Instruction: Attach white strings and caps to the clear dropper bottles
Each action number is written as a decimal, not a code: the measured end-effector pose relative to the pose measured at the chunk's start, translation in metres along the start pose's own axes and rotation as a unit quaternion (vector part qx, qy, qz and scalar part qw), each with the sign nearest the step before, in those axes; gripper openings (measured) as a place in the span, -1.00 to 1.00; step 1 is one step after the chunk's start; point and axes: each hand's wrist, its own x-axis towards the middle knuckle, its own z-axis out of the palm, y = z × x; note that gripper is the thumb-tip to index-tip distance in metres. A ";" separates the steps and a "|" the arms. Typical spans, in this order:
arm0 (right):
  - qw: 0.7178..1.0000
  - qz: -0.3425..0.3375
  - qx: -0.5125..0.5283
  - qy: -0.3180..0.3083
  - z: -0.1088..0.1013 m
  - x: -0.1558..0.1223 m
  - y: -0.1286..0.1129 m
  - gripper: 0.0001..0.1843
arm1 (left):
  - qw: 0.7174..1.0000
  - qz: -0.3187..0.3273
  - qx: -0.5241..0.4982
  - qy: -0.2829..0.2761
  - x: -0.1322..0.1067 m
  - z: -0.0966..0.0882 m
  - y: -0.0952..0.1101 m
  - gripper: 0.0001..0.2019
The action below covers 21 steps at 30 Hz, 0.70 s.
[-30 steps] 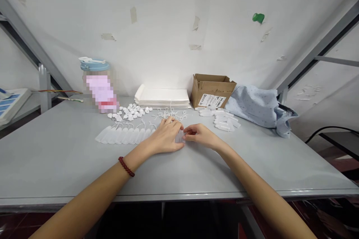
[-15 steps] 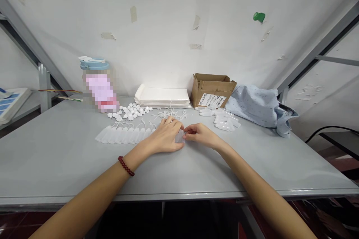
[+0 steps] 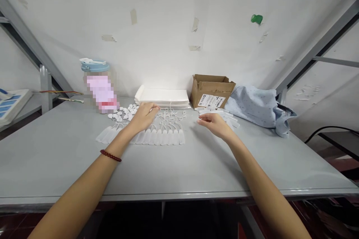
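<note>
Over the table, my left hand (image 3: 144, 116) hovers by the pile of small white pieces (image 3: 129, 109) and the tangle of thin white cords (image 3: 171, 113). Its fingers are loosely bent and apart, with nothing visible in them. My right hand (image 3: 214, 124) is open and raised beside the loose clear plastic sleeves (image 3: 232, 120), its thumb apart from the fingers. Between the hands and the table's front edge lies a row of translucent sleeves (image 3: 165, 137), side by side, with white cords at their tops. My left forearm hides part of that row.
A stack of white paper envelopes (image 3: 162, 95) and an open cardboard box (image 3: 211, 91) stand against the wall. Pale blue cloth (image 3: 252, 106) lies right of the box. At the back left stands a blurred pink container with a blue lid (image 3: 95, 66).
My left hand has lifted off the row's right end and moved left and back. My right hand has let go of the last sleeve there and moved right, toward the loose sleeves.
</note>
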 end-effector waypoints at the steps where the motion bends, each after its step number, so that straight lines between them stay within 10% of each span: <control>1: 1.000 0.002 -0.016 0.015 -0.003 0.002 0.003 -0.67 | 1.000 -0.003 0.017 0.005 0.002 -0.001 -0.006 -0.71; 9: 0.978 -0.003 -0.183 0.095 -0.022 0.012 0.024 -0.68 | 0.987 0.090 0.112 -0.066 0.002 0.021 -0.022 -0.63; 21: 0.952 0.089 -0.291 -0.006 -0.037 0.008 0.027 -0.64 | 0.971 0.123 0.092 -0.185 -0.004 0.038 0.005 -0.53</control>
